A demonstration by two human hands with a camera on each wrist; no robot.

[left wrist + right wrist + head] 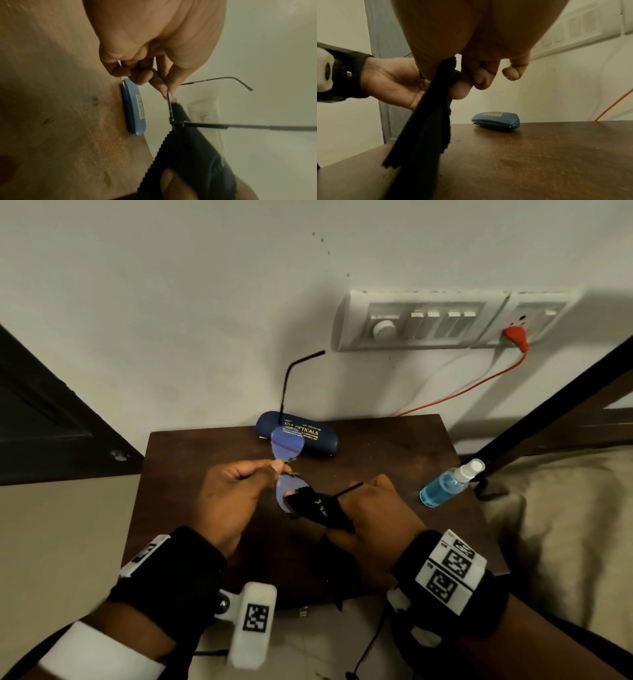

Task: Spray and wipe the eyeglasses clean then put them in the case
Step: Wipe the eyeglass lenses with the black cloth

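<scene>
Under your hands lies the dark brown wooden table (pixel 394 446), square-topped, its matte grain scuffed and speckled. At its far edge against the pale wall rests the navy hard-shell eyeglass case (pixel 310 440) — oblong, rounded, closed, gold lettering on the lid. To your right, near the table's edge, the small clear plastic spray bottle (pixel 445 484) of blue liquid lies on its side, white cap pointing away from you. Your left hand (pixel 233 494) holds the thin black wire-framed eyeglasses (pixel 287 445) in the air above the table, thumb and forefinger clamped together on the frame near the bridge; the lenses glare bluish and one temple arm sticks up toward the wall. Your right hand (pixel 373 508) pinches the black microfibre cloth (pixel 320 506), zigzag-edged, against the nearer lens, fingers curled round the fabric — the cloth hides most of that lens and your fingertips. On the wall, a white switchboard (pixel 438 320) carries a red plug (pixel 515 337) and a trailing red cable.
</scene>
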